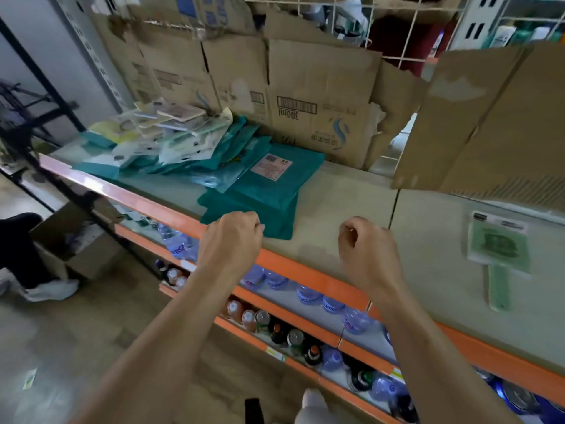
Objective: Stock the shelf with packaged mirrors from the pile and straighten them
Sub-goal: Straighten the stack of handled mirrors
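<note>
Head view: both hands empty at the shelf front, between picks

From the head camera I see my left hand (232, 237) and right hand (363, 246) apart over the front lip of the shelf (345, 194), each with its fingers curled in and gripping nothing. The left knuckles sit right at the near edge of the teal packs (263, 191); motion blur there keeps me from saying whether they touch.

The pile of packaged mirrors (159, 133) lies jumbled at the far left of the shelf, against the cardboard backing (321, 87). One green handled mirror (498, 255) in its clear wrap lies flat on the right section, well apart from the pile and slightly askew.

I judge the stocking barely begun: one piece placed, the heap untouched. Next I would send the left hand up to the heap, pinch a top packet by its edge so its neighbours do not slide, and carry it right to lie beside the green one.
</note>
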